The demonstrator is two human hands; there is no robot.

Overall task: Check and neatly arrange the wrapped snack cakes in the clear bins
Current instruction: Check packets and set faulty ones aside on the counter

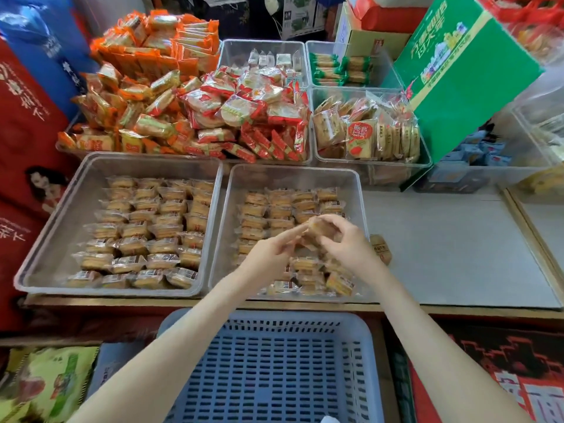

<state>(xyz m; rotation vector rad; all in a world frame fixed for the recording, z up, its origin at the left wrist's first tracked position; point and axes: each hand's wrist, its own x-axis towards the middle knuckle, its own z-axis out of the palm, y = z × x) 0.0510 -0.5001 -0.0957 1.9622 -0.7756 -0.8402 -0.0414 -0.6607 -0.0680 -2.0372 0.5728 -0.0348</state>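
Two clear bins stand side by side on the counter. The left bin (58, 227) holds tidy rows of wrapped snack cakes (143, 236). The right bin (354, 190) holds rows at the back and looser cakes near its front (337, 282). Over the right bin, my left hand (271, 254) and my right hand (348, 242) together pinch one wrapped snack cake (320, 228), holding it a little above the others. One more wrapped cake (381, 248) lies on the counter just outside the right bin's right wall.
A blue perforated basket (274, 367) sits in front of the counter, below my arms. Behind the bins are heaps of orange and red snack packs (189, 111) and further clear bins (369, 132). A green carton (467, 74) leans at the back right. Grey counter (457, 239) lies right.
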